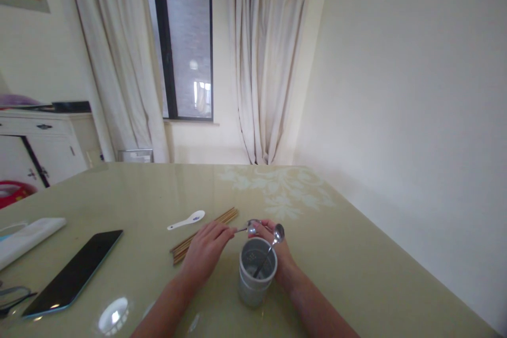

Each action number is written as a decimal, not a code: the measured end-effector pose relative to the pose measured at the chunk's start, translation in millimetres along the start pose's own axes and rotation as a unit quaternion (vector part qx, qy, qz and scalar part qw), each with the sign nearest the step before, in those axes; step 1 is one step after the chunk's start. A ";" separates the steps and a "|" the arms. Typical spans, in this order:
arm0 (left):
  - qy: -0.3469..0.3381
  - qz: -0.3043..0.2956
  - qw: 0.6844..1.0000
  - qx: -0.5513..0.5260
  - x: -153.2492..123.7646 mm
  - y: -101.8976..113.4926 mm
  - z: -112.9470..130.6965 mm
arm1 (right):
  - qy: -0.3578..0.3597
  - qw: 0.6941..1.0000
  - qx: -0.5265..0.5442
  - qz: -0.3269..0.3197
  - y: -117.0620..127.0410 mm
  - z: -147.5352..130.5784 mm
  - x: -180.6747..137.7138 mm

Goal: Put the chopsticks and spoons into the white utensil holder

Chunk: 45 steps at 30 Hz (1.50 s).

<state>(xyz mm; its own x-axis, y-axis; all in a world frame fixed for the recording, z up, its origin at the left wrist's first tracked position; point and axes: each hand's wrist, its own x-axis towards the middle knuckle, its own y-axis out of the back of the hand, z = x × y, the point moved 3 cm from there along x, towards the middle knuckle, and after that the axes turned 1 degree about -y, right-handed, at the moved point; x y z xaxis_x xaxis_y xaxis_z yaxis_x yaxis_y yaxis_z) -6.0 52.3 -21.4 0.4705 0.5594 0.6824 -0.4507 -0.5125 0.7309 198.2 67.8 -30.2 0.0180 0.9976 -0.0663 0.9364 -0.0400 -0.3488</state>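
A pale green table (356,253) fills the lower half of the frame, glossy enough to mirror the window (186,47) and curtains (269,63) above it. A white cabinet (43,142) stands at the left edge.

A dark phone (75,272) lies flat and face up at lower left.

Just below centre a grey cylindrical cup (253,285) stands upright and open-mouthed between the two forearms, close to the person's body, where both hands reach it easily.

The left hand (206,251) lies palm down left of the cup, over the near end of a bundle of chopsticks (225,217). They lie side by side, flat on the table and running toward the upper right. The hand's fingers are loosely stretched, and the fingertips meet the thin handle of a small metal spoon (251,227) held level just above the cup's far rim. Whether they pinch the handle or only touch it I cannot tell.

The right hand (282,256) sits behind and right of the cup, partly hidden by it. Its fingers curl in and appear closed on the bowl end of that spoon, so it spans the two hands.

A leaning spoon (279,233) stands inside the cup, handle down and bowl up, propped on the right rim against the right hand.

A white ceramic spoon (186,220) lies alone, left of the chopsticks' far end.
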 end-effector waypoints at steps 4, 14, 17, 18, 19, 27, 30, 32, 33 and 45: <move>0.100 -0.035 0.990 0.088 -5.8 22.2 -29.5 | -0.027 0.999 0.025 0.027 6.8 -3.2 0.7; 0.311 -0.112 0.916 0.227 -28.0 43.4 -86.0 | -0.004 0.999 0.014 0.050 18.4 -0.3 9.9; 0.310 -0.122 0.919 0.210 -26.9 38.5 -83.7 | -0.016 0.998 0.017 0.056 18.7 -1.4 9.0; 0.309 -0.124 0.921 0.203 -26.3 37.9 -82.8 | -0.019 0.998 0.021 0.059 18.7 -1.9 8.7; 0.308 -0.126 0.922 0.198 -25.8 37.8 -82.2 | -0.019 0.998 0.025 0.061 18.6 -2.5 8.6; 0.329 -0.099 0.929 0.137 -23.7 38.9 -83.6 | -0.010 0.997 0.038 0.072 18.9 -3.8 11.4; 0.336 -0.109 0.927 0.123 -22.5 36.3 -81.2 | -0.007 0.996 0.043 0.072 18.3 -4.6 10.8; 0.345 -0.125 0.921 0.129 -22.2 35.4 -79.0 | -0.003 0.996 0.047 0.074 18.0 -4.7 11.5; 0.347 -0.132 0.919 0.135 -22.2 35.5 -77.9 | 0.000 0.996 0.049 0.075 17.9 -4.7 12.4; 0.315 -0.169 0.913 0.195 -24.6 37.8 -74.3 | 0.177 0.983 0.002 0.042 29.3 -51.1 -4.7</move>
<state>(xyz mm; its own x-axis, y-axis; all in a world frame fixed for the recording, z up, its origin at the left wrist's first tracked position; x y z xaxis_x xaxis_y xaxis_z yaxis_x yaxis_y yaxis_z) -91.0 67.6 -11.5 -0.0532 0.9296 0.3648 0.0008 -0.3653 0.9309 243.4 64.8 7.7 0.2168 0.9475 0.2352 0.9249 -0.1223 -0.3599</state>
